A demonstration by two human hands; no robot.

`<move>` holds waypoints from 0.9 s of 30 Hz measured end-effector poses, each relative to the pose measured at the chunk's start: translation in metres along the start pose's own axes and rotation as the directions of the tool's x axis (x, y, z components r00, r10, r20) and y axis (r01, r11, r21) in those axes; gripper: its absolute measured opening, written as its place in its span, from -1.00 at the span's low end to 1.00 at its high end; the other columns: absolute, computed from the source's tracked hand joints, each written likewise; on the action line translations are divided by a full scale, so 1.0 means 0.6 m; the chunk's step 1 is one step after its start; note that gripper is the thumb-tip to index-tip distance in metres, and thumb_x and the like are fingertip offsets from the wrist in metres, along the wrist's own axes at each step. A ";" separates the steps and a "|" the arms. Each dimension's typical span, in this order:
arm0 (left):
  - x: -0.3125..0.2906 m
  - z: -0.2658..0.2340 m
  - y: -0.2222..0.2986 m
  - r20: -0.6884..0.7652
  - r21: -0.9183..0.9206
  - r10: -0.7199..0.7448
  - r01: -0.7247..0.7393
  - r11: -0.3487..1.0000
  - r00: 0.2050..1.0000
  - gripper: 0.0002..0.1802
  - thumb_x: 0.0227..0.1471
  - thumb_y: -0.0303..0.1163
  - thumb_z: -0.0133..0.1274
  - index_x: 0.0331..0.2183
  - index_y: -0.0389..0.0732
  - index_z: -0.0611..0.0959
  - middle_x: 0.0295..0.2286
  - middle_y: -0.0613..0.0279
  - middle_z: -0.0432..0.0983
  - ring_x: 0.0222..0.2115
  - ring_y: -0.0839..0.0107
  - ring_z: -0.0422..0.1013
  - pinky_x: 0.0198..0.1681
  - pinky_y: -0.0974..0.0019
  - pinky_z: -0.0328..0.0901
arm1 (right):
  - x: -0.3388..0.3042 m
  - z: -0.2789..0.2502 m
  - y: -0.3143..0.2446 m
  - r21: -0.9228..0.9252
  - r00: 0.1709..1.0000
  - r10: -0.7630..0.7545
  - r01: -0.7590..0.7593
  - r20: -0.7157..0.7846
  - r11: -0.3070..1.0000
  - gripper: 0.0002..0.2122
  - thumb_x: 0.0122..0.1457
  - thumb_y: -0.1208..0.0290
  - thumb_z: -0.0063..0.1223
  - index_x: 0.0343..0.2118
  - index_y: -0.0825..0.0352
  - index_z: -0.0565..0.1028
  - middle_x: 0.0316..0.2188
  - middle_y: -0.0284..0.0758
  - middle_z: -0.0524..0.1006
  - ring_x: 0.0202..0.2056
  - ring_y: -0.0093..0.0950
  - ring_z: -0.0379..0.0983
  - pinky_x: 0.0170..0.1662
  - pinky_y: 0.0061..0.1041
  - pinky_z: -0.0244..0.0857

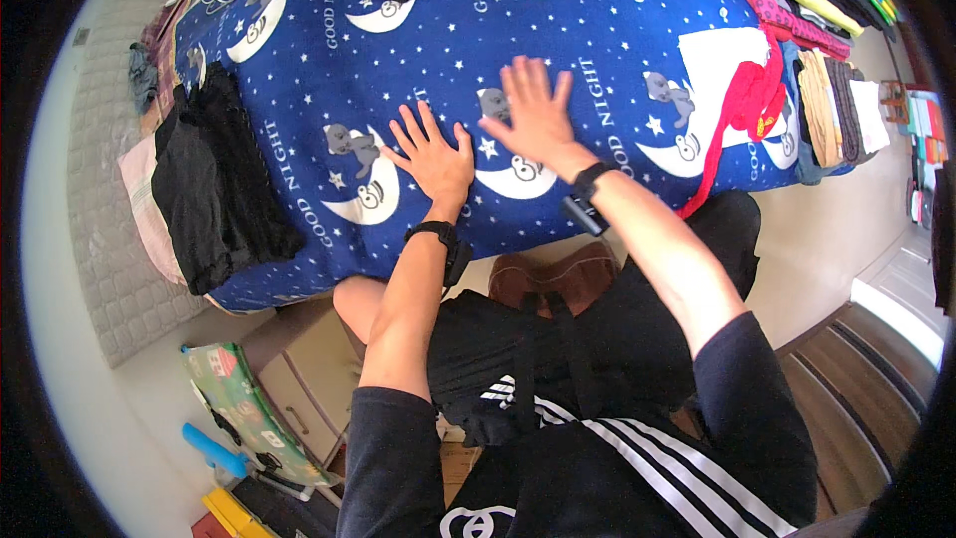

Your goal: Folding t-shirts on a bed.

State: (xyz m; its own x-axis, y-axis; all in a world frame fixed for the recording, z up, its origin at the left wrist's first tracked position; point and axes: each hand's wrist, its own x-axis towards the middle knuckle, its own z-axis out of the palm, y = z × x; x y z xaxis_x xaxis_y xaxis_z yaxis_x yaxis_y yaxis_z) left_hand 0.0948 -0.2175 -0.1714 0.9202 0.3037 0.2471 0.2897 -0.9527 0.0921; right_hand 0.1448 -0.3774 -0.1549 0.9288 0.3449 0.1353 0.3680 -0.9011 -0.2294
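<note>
The left hand (430,157) lies flat, fingers spread, palm down on the blue star-and-moon blanket (597,50) covering the bed. The right hand (535,115), equally splayed and holding nothing, presses the blanket just beside it, slightly farther. Both forearms reach forward.

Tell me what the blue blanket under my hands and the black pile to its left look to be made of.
Blue blanket: likely soft fleece, matte and faintly fuzzy, printed with moons and stars. Left hand and right hand lie flat on it. Black pile: thin limp fabric in loose folds, probably light woven or knit clothing; fibre unclear.
</note>
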 end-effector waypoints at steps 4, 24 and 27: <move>0.000 0.002 0.002 -0.013 -0.013 0.001 -0.001 1.000 1.000 -0.29 0.01 -0.04 -0.11 0.16 -0.14 0.27 0.22 0.03 -0.03 0.24 0.00 -0.18 0.22 -0.27 -0.41 | 0.007 0.017 -0.048 -0.080 0.998 -0.056 0.055 -0.013 0.995 -0.31 0.18 -0.09 -0.28 0.22 0.39 0.10 0.26 -0.08 0.02 0.29 -0.18 -0.15 0.25 0.09 -0.37; 0.003 -0.004 0.000 0.020 -0.022 -0.017 0.018 1.000 1.000 -0.28 0.02 -0.03 -0.13 0.18 -0.11 0.23 0.23 0.10 -0.05 0.24 0.03 -0.17 0.21 -0.27 -0.43 | 0.009 0.015 -0.050 -0.019 0.998 -0.068 0.068 -0.006 0.998 -0.37 0.20 -0.05 -0.29 0.25 0.22 0.08 0.26 -0.02 -0.02 0.29 -0.11 -0.18 0.26 0.07 -0.38; -0.001 -0.003 -0.005 0.013 -0.030 -0.015 0.016 0.999 1.000 -0.29 0.02 -0.03 -0.14 0.18 -0.11 0.24 0.23 0.09 -0.05 0.24 0.03 -0.16 0.21 -0.28 -0.43 | 0.009 0.016 -0.053 -0.016 0.997 -0.076 0.076 0.001 0.997 -0.37 0.19 -0.04 -0.26 0.25 0.23 0.08 0.26 -0.02 -0.02 0.29 -0.11 -0.18 0.26 0.07 -0.37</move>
State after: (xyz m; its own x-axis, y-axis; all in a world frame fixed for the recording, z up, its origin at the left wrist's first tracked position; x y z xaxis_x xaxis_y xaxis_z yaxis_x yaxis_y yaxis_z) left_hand 0.0930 -0.2147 -0.1698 0.9191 0.3180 0.2328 0.2960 -0.9470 0.1249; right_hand 0.1384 -0.3445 -0.1562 0.8982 0.4129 0.1511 0.4370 -0.8762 -0.2034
